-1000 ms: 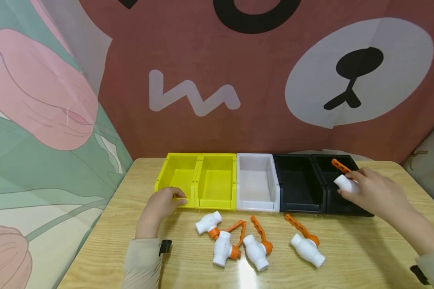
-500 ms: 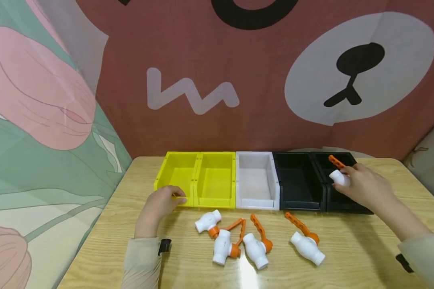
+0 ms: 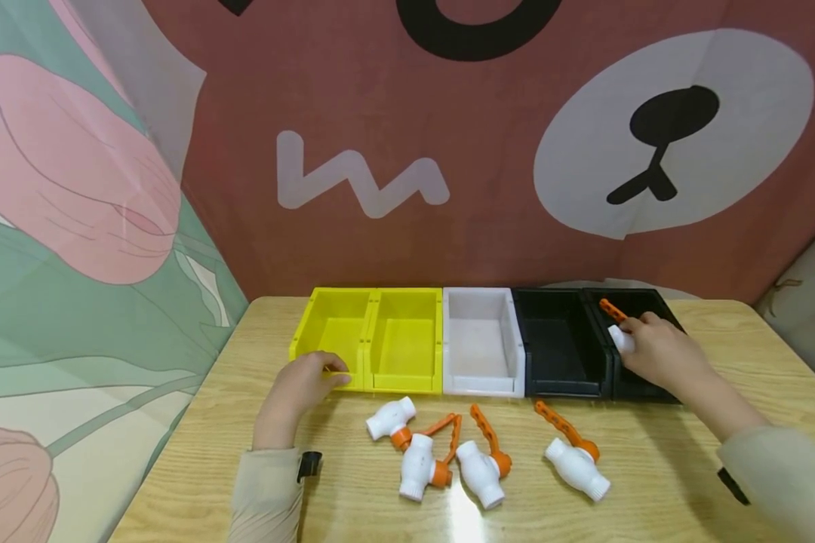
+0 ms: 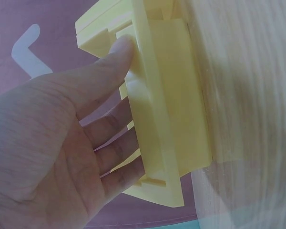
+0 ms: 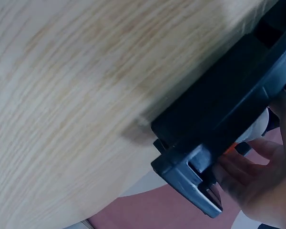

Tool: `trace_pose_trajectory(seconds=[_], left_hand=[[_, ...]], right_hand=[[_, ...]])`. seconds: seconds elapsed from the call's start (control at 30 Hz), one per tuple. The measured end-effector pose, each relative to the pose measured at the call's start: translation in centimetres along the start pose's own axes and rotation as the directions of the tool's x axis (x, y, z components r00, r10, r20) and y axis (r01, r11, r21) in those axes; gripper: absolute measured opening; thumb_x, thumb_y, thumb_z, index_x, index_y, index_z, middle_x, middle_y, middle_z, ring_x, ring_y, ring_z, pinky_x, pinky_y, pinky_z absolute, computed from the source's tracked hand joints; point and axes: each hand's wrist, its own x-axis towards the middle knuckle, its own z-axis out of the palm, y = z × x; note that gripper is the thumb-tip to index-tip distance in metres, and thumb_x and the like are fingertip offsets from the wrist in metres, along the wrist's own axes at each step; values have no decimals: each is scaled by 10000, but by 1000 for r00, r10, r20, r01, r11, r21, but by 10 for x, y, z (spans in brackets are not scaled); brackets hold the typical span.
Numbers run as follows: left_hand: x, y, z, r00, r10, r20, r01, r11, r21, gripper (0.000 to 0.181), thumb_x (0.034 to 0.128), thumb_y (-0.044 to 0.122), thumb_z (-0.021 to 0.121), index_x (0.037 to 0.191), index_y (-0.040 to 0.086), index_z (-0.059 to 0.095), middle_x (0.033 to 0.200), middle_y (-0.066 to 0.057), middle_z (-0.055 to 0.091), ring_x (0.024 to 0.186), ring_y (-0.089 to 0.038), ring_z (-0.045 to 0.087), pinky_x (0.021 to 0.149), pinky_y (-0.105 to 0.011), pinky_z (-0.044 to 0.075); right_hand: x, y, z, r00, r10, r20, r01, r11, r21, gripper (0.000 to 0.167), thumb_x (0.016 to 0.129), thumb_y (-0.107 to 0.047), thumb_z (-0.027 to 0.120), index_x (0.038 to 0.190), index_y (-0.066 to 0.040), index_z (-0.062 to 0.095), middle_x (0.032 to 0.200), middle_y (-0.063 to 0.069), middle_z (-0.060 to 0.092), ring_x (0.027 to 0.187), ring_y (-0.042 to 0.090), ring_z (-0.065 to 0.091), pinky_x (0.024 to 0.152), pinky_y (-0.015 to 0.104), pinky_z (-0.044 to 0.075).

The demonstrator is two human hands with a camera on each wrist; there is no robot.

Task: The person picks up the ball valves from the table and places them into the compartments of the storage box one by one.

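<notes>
At the far left of the row, my left hand (image 3: 306, 383) grips the front lip of a yellow bin (image 3: 339, 328). In the left wrist view, the thumb (image 4: 120, 52) lies on that lip and the other fingers curl over it into the bin (image 4: 181, 95). My right hand (image 3: 665, 353) holds a white ball valve (image 3: 621, 339) with an orange lever handle, low within the far-right black bin (image 3: 652, 300). The black bin's wall (image 5: 229, 100) hides much of the valve (image 5: 257, 129) in the right wrist view.
Several white ball valves with orange levers lie on the wooden table (image 3: 353, 498), including one valve (image 3: 577, 469) apart on the right. Between the end bins stand a second yellow bin (image 3: 406, 339), a white bin (image 3: 484, 343) and another black bin (image 3: 562, 339). A printed cloth (image 3: 380, 256) hangs behind.
My right hand has moved left and a little lower with the ball valve, from over the black bin's right side into it. The left hand stays on the yellow bin's lip.
</notes>
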Motion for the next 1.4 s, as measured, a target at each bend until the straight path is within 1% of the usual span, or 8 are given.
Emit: trace_pose_trajectory(seconds=[0.27, 0.43, 0.77, 0.9, 1.03, 1.17, 1.3, 1.4], left_hand=[[-1, 0, 0, 1000, -3, -6, 3, 1000, 5, 113, 897, 228, 747, 977, 149, 750, 994, 2, 700, 918, -232, 640, 838, -438, 519], [0, 0, 1, 1000, 6, -9, -6, 1000, 7, 125, 895, 231, 748, 987, 146, 752, 998, 3, 703, 922, -230, 643, 838, -434, 523], [1, -1, 2, 1000, 15, -14, -14, 1000, 12, 123, 892, 232, 750, 983, 149, 752, 994, 8, 705, 924, -228, 646, 836, -435, 524], [2, -1, 3, 1000, 20, -18, -20, 1000, 12, 121, 890, 230, 753, 979, 149, 752, 988, 11, 704, 914, -220, 646, 831, -431, 526], [2, 0, 2, 999, 23, -22, -22, 1000, 17, 120, 888, 230, 755, 977, 149, 752, 984, 12, 706, 917, -223, 649, 833, -434, 525], [2, 0, 2, 1000, 22, -22, -22, 1000, 17, 119, 888, 230, 754, 975, 149, 752, 984, 12, 705, 918, -226, 650, 834, -436, 524], [1, 0, 2, 1000, 18, -19, -18, 1000, 15, 119, 891, 232, 752, 979, 152, 752, 985, 13, 705, 918, -225, 649, 832, -435, 525], [1, -1, 2, 1000, 17, -20, -17, 1000, 13, 120, 891, 231, 752, 980, 151, 753, 986, 12, 705, 919, -227, 650, 831, -436, 526]], right_hand=[[1, 0, 10, 997, 37, 69, -37, 999, 1, 383, 837, -63, 629, 1167, 130, 616, 923, 257, 559, 778, 393, 587, 615, 562, 511], [1, 0, 14, 997, 41, 71, -41, 999, -13, 367, 850, -58, 620, 1163, 133, 615, 960, 284, 568, 814, 429, 596, 654, 588, 509], [0, -2, 12, 992, 70, 106, -69, 998, -15, 427, 834, -61, 633, 1207, 140, 583, 1032, 312, 560, 874, 461, 593, 674, 604, 504], [-3, -2, 7, 993, 60, 105, -59, 998, -15, 420, 835, -73, 659, 1202, 120, 600, 1058, 302, 572, 908, 468, 589, 690, 605, 501], [-8, -4, 2, 998, 17, 61, -16, 1000, -16, 346, 880, -116, 679, 1146, 101, 638, 953, 233, 601, 783, 367, 606, 627, 524, 513], [-15, -5, -5, 1000, -10, -8, 10, 1000, 4, 308, 901, -130, 673, 1100, 103, 649, 886, 199, 606, 677, 265, 570, 544, 432, 474], [-23, -9, -10, 996, -24, -82, 26, 999, 19, 301, 892, -126, 681, 1096, 94, 655, 948, 240, 630, 730, 312, 603, 540, 439, 484], [-29, -13, -14, 993, -29, -110, 32, 999, 26, 302, 909, -141, 677, 1110, 84, 660, 993, 257, 640, 771, 344, 621, 547, 455, 499]])
